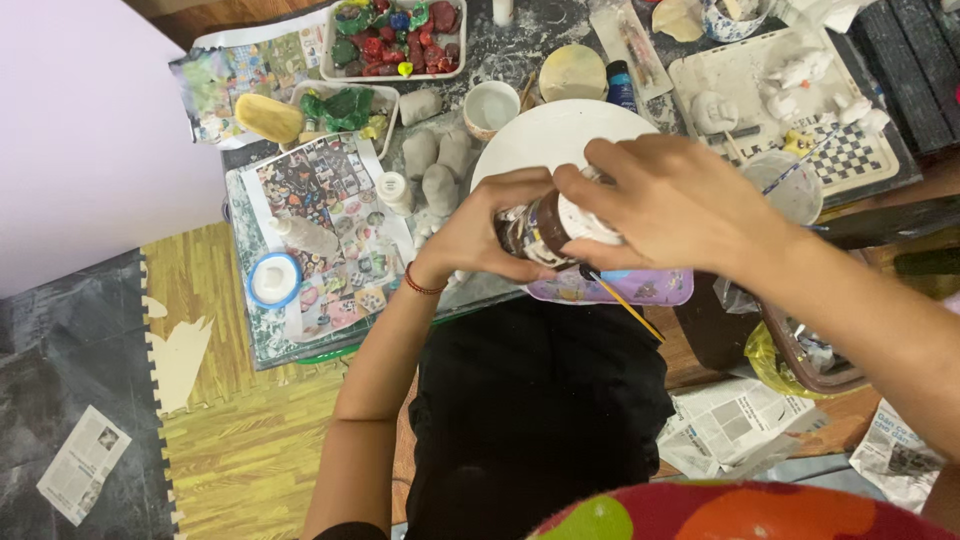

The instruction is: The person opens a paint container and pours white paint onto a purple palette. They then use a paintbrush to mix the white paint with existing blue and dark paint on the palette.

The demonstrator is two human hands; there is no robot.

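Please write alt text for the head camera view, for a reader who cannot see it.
Two hands grip a small brown paint bottle above a white plate: the left hand holds its body, the right hand covers its white cap. Grey clay pieces lie nearby.

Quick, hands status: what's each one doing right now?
Left hand: closed around the small brown paint bottle.
Right hand: closed over the bottle's white cap, with a thin paintbrush below it.

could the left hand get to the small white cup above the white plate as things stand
Probably not right away: the left hand is wrapped around the brown paint bottle. The path itself looks free, since the small white cup stands uncovered beside the round white plate, just beyond that hand.
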